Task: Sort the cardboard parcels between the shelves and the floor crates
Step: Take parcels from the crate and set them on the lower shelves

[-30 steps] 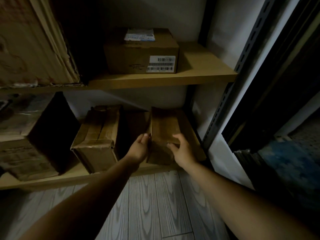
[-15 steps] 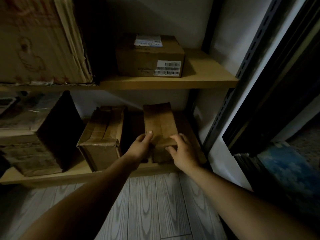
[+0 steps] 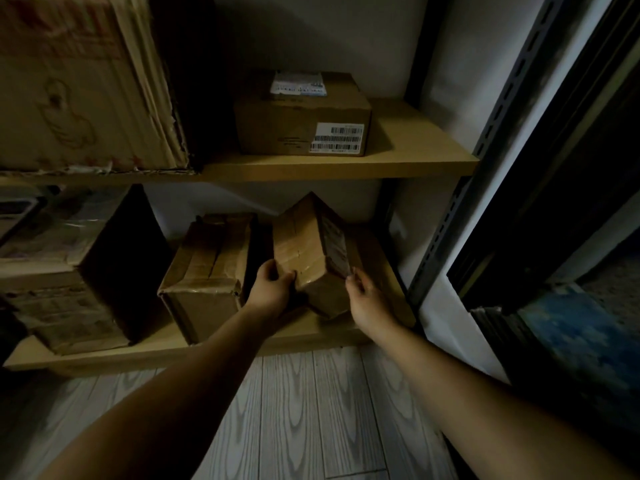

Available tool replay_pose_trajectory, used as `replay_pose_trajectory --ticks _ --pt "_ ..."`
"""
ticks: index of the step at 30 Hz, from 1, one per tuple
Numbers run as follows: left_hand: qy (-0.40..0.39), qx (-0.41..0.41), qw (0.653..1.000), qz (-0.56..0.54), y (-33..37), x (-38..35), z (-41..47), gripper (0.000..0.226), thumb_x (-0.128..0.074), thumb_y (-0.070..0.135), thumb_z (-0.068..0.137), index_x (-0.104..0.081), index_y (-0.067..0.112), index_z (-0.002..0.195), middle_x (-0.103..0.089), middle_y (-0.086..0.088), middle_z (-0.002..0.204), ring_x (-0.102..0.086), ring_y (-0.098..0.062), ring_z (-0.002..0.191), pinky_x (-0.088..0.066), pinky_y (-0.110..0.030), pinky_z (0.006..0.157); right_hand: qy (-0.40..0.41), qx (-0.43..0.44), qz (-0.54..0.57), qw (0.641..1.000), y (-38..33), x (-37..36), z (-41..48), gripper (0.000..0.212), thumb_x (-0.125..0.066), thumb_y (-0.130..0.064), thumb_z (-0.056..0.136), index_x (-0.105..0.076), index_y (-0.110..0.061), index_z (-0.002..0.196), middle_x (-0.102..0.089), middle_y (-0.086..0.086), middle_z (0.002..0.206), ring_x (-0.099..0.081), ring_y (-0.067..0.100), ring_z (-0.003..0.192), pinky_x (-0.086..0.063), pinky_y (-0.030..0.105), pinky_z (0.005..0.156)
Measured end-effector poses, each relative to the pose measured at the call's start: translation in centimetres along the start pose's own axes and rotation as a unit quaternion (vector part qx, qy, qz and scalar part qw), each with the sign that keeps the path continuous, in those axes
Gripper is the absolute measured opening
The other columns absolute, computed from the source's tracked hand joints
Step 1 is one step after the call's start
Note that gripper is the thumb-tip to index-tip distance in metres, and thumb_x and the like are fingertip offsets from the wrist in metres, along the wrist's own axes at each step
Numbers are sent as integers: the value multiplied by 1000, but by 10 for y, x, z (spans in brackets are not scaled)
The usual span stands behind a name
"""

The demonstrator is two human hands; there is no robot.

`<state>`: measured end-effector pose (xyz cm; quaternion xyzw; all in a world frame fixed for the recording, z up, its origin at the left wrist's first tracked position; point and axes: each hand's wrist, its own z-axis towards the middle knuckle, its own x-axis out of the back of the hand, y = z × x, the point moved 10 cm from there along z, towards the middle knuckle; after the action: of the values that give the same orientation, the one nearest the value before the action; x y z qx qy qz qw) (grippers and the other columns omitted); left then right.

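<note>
Cardboard parcel [image 3: 304, 244] is tilted, one corner up, over the lower shelf [image 3: 138, 355] at its right end, just beside a taped box [image 3: 207, 268]. Both arms stretch fwd & down to it: left hand [image 3: 272, 289] curls round the parcel's near left corner, thumb on top; right hand [image 3: 363, 297] has fingers bent vs. the near right edge by the label, narrow grip.
</note>
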<state>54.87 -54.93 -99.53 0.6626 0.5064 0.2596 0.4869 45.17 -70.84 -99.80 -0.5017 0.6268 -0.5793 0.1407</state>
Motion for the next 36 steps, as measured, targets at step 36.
replay_pose_trajectory --ticks 36 --pt "-69 -119 965 223 -3 -37 -3 56 -49 14 95 -30 29 145 -49 6 130 -56 -8 103 -52 -22 73 106 37 -34 993 13 29 2 68 -54 -29 95 -17 -22 152 -25 5 154 -30 25 139 -35 37 105"
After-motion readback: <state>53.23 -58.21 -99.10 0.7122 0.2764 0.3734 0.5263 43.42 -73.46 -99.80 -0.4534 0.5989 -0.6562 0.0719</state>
